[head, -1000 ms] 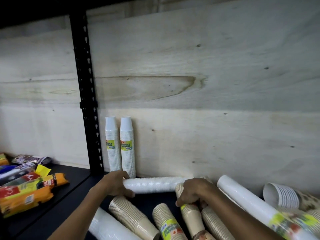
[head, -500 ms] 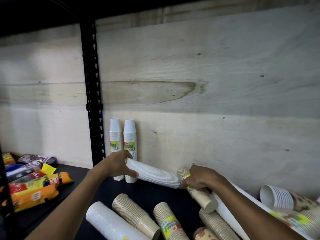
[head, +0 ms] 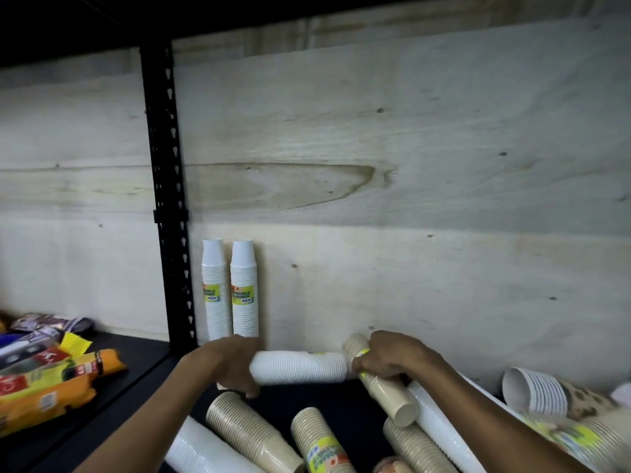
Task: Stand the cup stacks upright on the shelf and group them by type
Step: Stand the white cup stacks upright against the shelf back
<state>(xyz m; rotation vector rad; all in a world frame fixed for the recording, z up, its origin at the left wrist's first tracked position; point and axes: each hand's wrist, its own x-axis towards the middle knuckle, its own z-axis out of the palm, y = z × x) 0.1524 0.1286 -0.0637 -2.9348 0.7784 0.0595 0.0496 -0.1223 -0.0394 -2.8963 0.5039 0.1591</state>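
Note:
Two white cup stacks (head: 229,290) stand upright against the plywood back, next to the black post. My left hand (head: 235,365) grips the left end of a white cup stack (head: 300,367) held level just above the shelf. My right hand (head: 389,358) is closed on a tan cup stack (head: 386,392) that tilts down to the right. Several more tan stacks (head: 249,435) and white stacks (head: 440,428) lie on their sides on the black shelf (head: 338,401).
A black slotted post (head: 167,199) divides the shelf bays. Snack packets (head: 51,380) lie in the left bay. A short stack of patterned cups (head: 546,394) lies at the far right. Plywood panel (head: 409,165) backs the shelf.
Both stacks were lifted off the shelf. The white stack's left end rose, then came back down level. The tan stack turned to point down-right.

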